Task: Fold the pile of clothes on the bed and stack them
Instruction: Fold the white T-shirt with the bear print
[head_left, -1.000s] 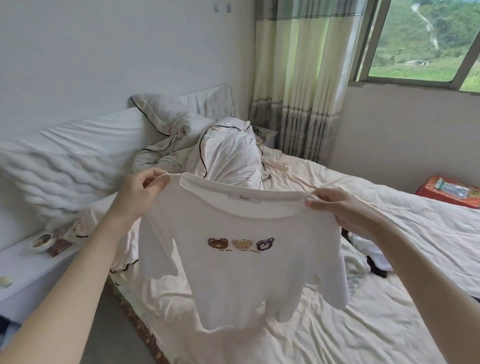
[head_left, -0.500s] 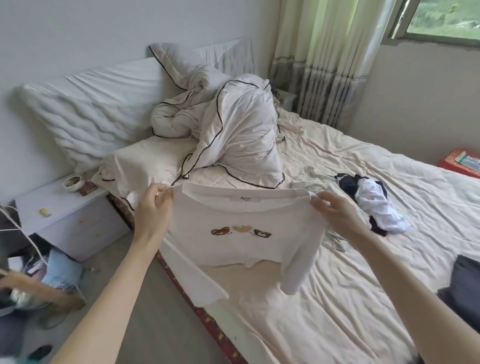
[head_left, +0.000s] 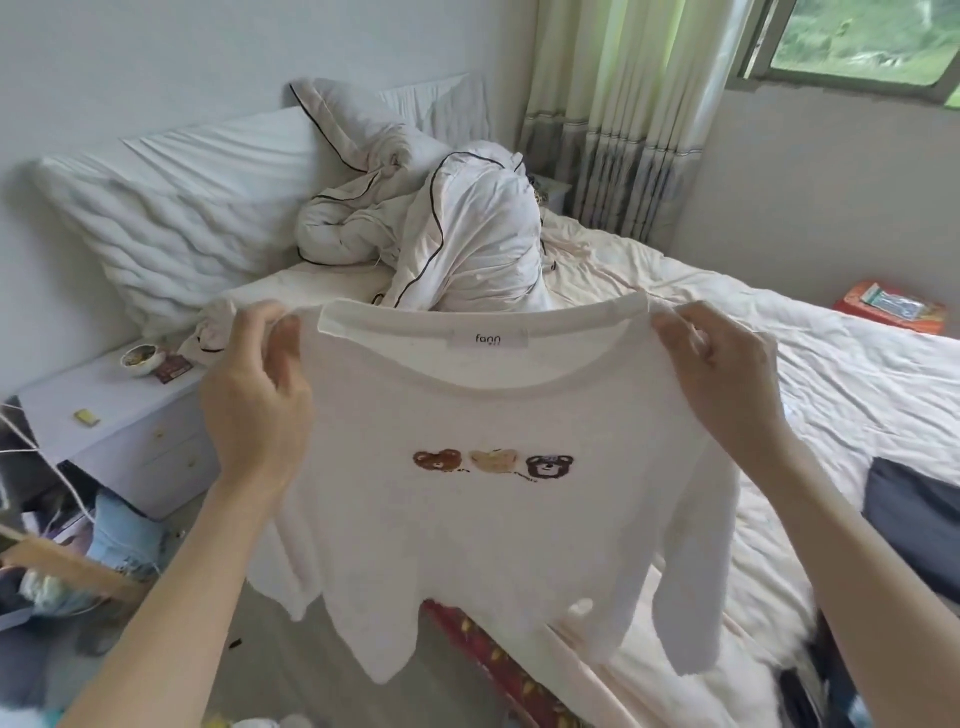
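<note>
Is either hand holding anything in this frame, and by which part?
Both: the left hand and right hand pinch the white bear-print T-shirt at its shoulders, either side of the neckline, so it hangs spread out.

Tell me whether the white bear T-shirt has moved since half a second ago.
Yes. The white T-shirt, gripped by the left hand and right hand, now hangs lower against the rumpled duvet, its hem off the bed.
</note>
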